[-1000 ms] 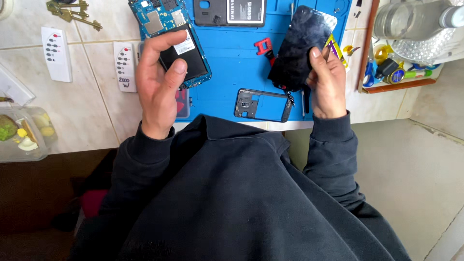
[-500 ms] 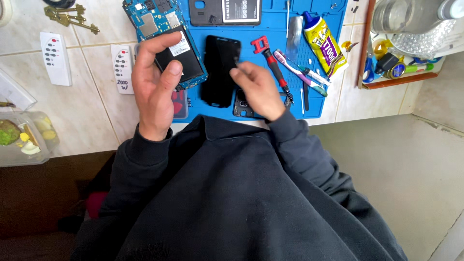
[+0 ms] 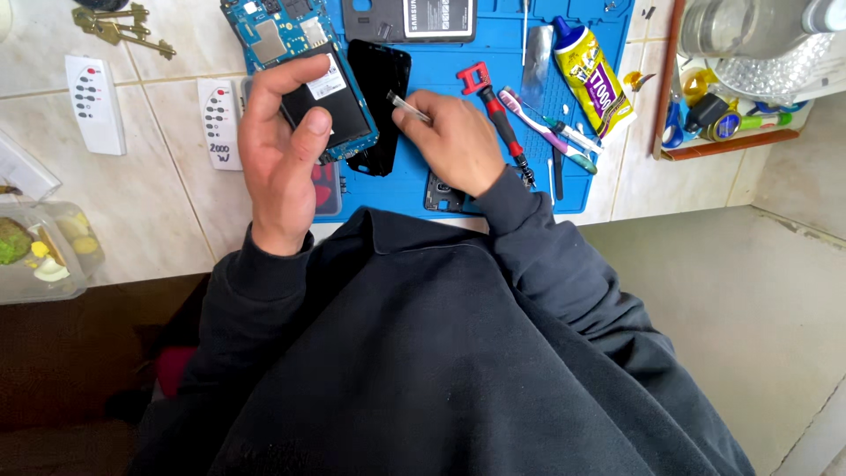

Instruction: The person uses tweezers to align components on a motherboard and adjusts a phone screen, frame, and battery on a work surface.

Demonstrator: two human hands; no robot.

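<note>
My left hand [image 3: 280, 150] grips an opened phone body [image 3: 304, 70] with its blue circuit board and black battery facing up, held above the left edge of the blue work mat [image 3: 608, 97]. A black screen panel [image 3: 379, 101] lies flat on the mat just right of it. My right hand [image 3: 454, 141] rests beside the panel and pinches thin metal tweezers [image 3: 407, 106], tips pointing over the panel. A small dark phone frame [image 3: 441, 192] lies partly hidden under my right wrist.
On the mat lie a red-handled screwdriver [image 3: 493, 110], a toothbrush [image 3: 538, 132], a yellow glue tube [image 3: 592, 75] and a black back cover with battery [image 3: 410, 19]. Two white remotes [image 3: 92, 101], keys [image 3: 119, 26], a food container [image 3: 40, 251] and a wooden tray of items [image 3: 731, 115] surround it.
My right hand carried the black screen panel from the right to the mat's middle, laid it flat, let go and now holds tweezers. The left hand has kept the phone body.
</note>
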